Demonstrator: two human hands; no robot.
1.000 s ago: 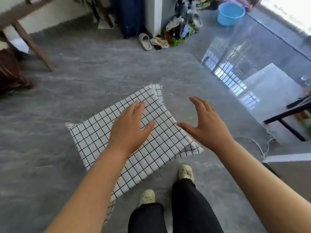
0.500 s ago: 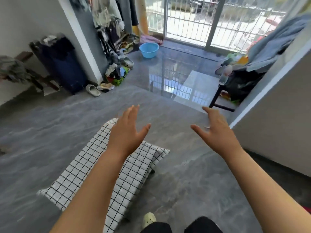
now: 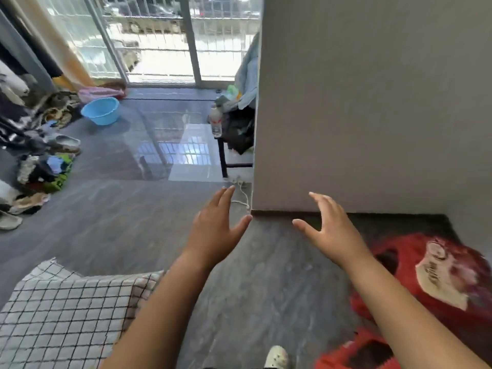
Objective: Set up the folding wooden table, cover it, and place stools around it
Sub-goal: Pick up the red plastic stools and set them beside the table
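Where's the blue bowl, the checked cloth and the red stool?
blue bowl (image 3: 100, 111), head view, inside wall.
checked cloth (image 3: 61, 315), head view, flat top.
red stool (image 3: 411, 245), head view, red top beside its label.

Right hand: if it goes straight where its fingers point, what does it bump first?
Probably the grey wall. The open, empty right hand aims its fingers at the wall's foot near the corner. Nothing shows between them, though depth is hard to judge.

View swings right. Checked cloth (image 3: 53, 310) slides to lower left. Left hand (image 3: 213, 233) and right hand (image 3: 330, 233), over the cloth a second ago, now hang spread above floor (image 3: 119, 222). Wall (image 3: 372, 102) and blurred red shapes (image 3: 415, 275) enter at right.
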